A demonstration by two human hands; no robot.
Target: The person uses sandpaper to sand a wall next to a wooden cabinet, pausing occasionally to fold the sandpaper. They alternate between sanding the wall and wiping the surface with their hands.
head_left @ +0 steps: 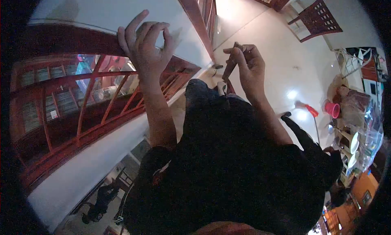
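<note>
left hand point(151, 49) held open, right hand point(252, 70) pinched shut

left hand raised beside the red-brown lattice point(83, 106), fingers bent and spread; nothing seen gripped. small dark object point(238, 45) held at the right hand's thumb and fingertips, above the pale floor point(281, 51). pink bucket point(332, 110) seen farther right.

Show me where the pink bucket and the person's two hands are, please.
Pink bucket point(332, 110): head view, the middle of its pink body.
Left hand point(150, 51): head view, the middle of the hand, below the spread fingers.
Right hand point(251, 68): head view, the middle of the hand.
</note>
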